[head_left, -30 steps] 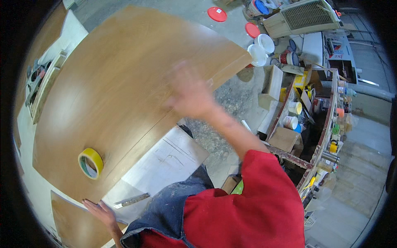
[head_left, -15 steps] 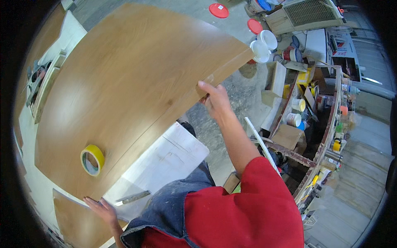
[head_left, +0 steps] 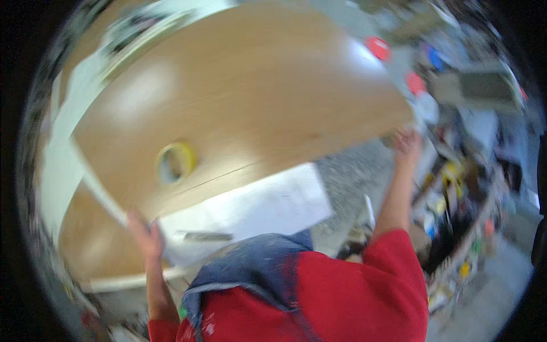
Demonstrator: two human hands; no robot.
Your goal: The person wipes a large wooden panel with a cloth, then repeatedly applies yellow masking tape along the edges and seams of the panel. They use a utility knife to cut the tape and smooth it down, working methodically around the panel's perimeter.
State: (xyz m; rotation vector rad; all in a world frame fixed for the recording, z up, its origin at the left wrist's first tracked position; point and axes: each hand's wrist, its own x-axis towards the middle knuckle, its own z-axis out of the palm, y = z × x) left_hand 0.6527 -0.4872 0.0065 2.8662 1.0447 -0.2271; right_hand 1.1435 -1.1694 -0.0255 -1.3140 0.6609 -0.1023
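A large brown wood-grain panel [head_left: 256,85] with a curved far edge spreads in front of me, its pale left edge showing. My right hand [head_left: 405,145] is closed around its right-hand corner, fingers blurred. At the near left corner, my left hand [head_left: 146,235] grips the panel with the thumb apart from the fingers, also smeared by motion. A yellow roll of tape [head_left: 188,158] rests on the panel towards the left. Nearer to me, a slim grey knife-like tool [head_left: 208,236] lies on a white board [head_left: 285,199].
Another brown panel [head_left: 102,245] lies at the lower left, partly under the large one. At the right stands a cluttered bin [head_left: 450,199] of containers and scraps. Red lids [head_left: 378,49] and a white bucket [head_left: 427,108] are on the floor beyond the panel's right end.
The large panel has turned clockwise and shifted right, carrying the tape roll along. My right hand has moved right to the panel's end corner. The view has swung and blurred.
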